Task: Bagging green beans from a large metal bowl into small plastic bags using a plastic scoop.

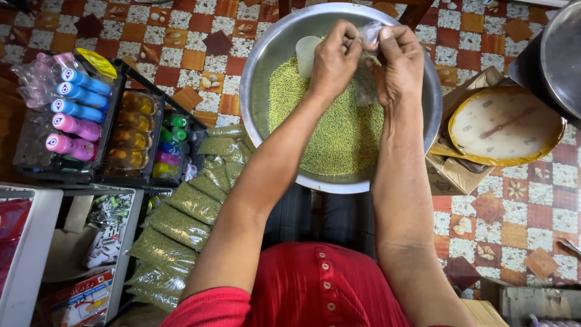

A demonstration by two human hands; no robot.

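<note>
Green beans (339,130) fill steel bowl (266,72) on floor. Left hand (334,60) and right hand (396,63), both grips pinching mouth of small clear bag (367,85) above beans. Filled bags (181,227) lie in row at left; much loose beans left, white cup (307,53) in bowl.

Filled green packets (181,224) (stacked) beside capped bottles (75,112).
</note>
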